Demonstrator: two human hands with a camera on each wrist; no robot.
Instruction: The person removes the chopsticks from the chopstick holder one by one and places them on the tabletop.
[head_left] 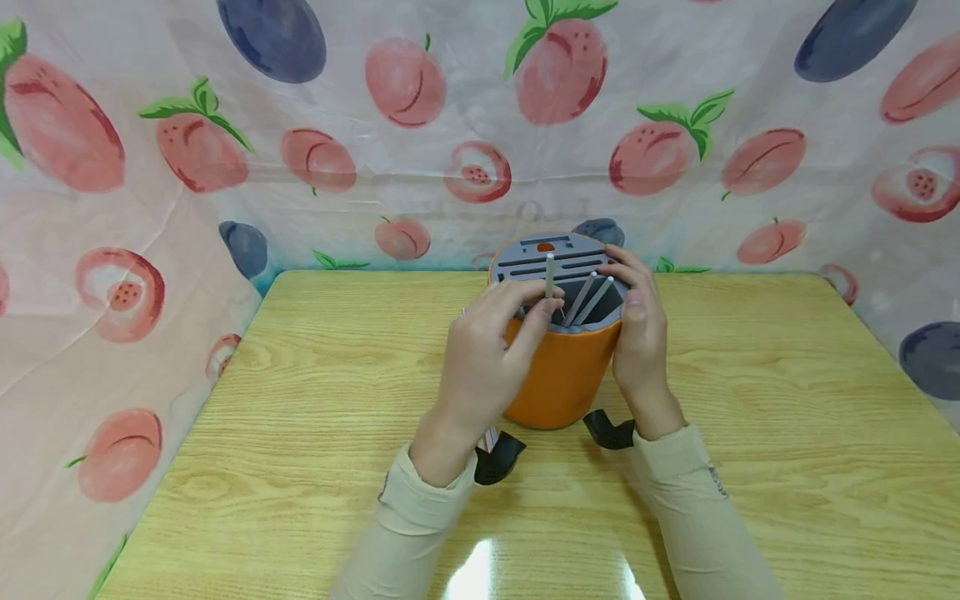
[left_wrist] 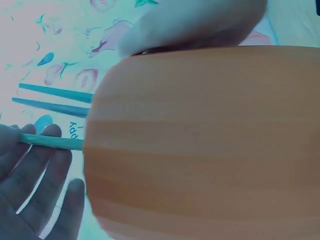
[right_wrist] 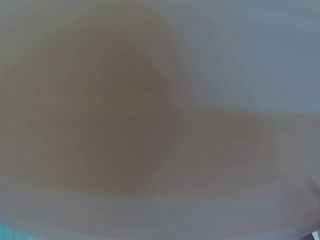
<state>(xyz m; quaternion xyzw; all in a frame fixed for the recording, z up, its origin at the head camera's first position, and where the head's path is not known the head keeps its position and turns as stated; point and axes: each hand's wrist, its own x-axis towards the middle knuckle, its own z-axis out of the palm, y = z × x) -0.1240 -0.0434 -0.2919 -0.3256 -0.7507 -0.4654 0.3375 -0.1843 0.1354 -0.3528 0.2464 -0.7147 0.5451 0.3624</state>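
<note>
An orange knife block (head_left: 558, 375) with a grey slotted top (head_left: 517, 250) stands upright on the table. My left hand (head_left: 483, 350) pinches a pale chopstick (head_left: 550, 271) between thumb and fingers, upright over the open front section of the block; its lower end is hidden. Two more chopsticks (head_left: 592, 300) lean in that section, and their upper ends also show in the left wrist view (left_wrist: 55, 92). The right hand (head_left: 645, 342) grips the block's right side, fingers at the rim. Blurred brownish surface fills most of the right wrist view.
A wooden table (head_left: 315, 417) lies beneath, with a fruit-print cloth (head_left: 405, 167) hanging behind and at the sides. Black wrist mounts (head_left: 498, 458) sit below both hands. A pale striped item (head_left: 489, 439) shows partly behind the left wrist.
</note>
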